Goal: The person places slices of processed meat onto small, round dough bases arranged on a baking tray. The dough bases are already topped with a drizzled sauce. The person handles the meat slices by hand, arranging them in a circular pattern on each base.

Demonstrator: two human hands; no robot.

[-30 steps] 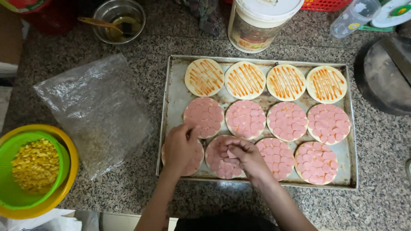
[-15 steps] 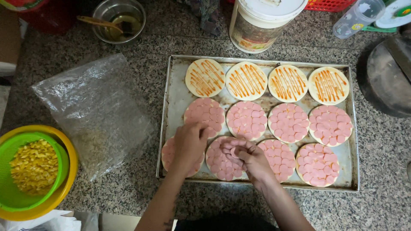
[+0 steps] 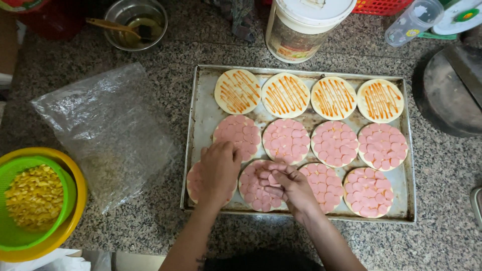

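We're over a metal baking tray [image 3: 197,125] sitting on the granite bench [image 3: 442,175], long axis running left-right across our view. Twelve round flatbreads in three rows of four: back row has orange sauce zigzags [image 3: 237,91], stripes running roughly front-to-back; the other two rows are covered in pink sausage slices [image 3: 286,141].

Left hand [image 3: 219,169] lies flat, palm down, fingers together and pointing away from us, pressing on the front-left flatbread [image 3: 193,180], mostly hiding it. Right hand [image 3: 287,184] is curled over the second front flatbread [image 3: 254,193], fingertips bunched on loose sausage slices; can't tell whether it pinches one. Hands are close but not touching.

Left of the tray: crumpled clear plastic bag [image 3: 100,130], then a green colander of corn kernels [image 3: 32,198] nested in a yellow bowl [image 3: 75,211]. Behind the tray: white-lidded tub [image 3: 306,27], steel bowl with a wooden spoon [image 3: 135,22].
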